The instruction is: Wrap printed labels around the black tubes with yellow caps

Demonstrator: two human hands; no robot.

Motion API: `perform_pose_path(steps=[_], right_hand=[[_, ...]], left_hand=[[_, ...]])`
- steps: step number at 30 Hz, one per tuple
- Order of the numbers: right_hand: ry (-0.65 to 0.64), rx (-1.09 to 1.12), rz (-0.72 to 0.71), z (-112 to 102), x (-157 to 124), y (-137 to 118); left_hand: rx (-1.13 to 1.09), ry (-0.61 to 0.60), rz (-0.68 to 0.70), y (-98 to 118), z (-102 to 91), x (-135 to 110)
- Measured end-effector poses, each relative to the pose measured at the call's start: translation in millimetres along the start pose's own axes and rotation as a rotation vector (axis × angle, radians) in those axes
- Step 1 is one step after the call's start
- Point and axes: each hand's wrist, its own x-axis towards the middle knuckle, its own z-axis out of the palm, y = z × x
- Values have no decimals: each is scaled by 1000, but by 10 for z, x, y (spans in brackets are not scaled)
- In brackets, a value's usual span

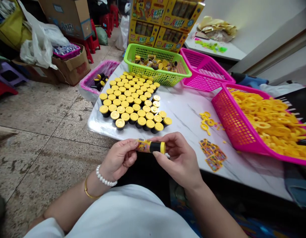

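A small black tube with a yellow cap and a colourful sticker label [151, 146] lies sideways between both hands, just in front of the white marble table [185, 112]. My left hand [119, 158] pinches its labelled end. My right hand [179, 158] grips the capped end with thumb and fingers closed on it. Just beyond stand several rows of upright yellow-capped black tubes [133, 102]. A small pile of sticker labels [212, 152] lies on the table to the right of my right hand.
A pink basket of yellow plastic rings [267, 122] sits at right, with a few loose rings [207, 121] beside it. A green basket of tubes [156, 64], an empty pink basket [204, 71] and a lined pink bin [98, 81] stand behind. Yellow cartons [165, 23] and boxes lie further back.
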Motion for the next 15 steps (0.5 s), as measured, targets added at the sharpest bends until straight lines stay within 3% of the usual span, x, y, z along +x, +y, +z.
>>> perform_pose_path(steps=[3, 6, 10, 15], right_hand=[[97, -30, -50, 4, -27, 45], [38, -25, -81, -30, -65, 63], [-111, -122, -193, -85, -76, 65], [-181, -318, -316, -106, -46, 65]], left_hand=[[115, 75, 140, -14, -48, -64], [233, 49, 321, 4, -86, -153], [329, -207, 214, 24, -103, -191], [357, -179, 209, -20, -39, -89]])
